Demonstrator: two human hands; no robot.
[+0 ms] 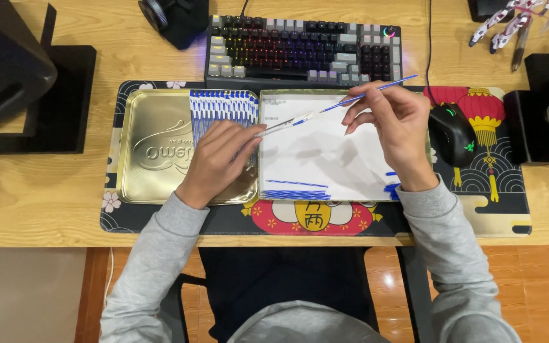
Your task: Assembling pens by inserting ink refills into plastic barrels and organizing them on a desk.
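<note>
My right hand point(394, 130) holds a thin blue and white stick point(344, 102) slanted over a white tray point(325, 149) with a few blue sticks along its near edge. My left hand point(216, 159) rests on a row of blue and white sticks point(222, 105) laid in a gold tin lid point(150, 149). Its fingertips touch the white end of the slanted stick near the seam between lid and tray.
Both trays sit on a patterned desk mat point(490, 197) on a wooden desk. A lit keyboard point(303, 51) lies behind them, a black mouse point(452, 133) to the right, a black monitor stand point(58, 95) on the left, and black boxes point(544, 114) at far right.
</note>
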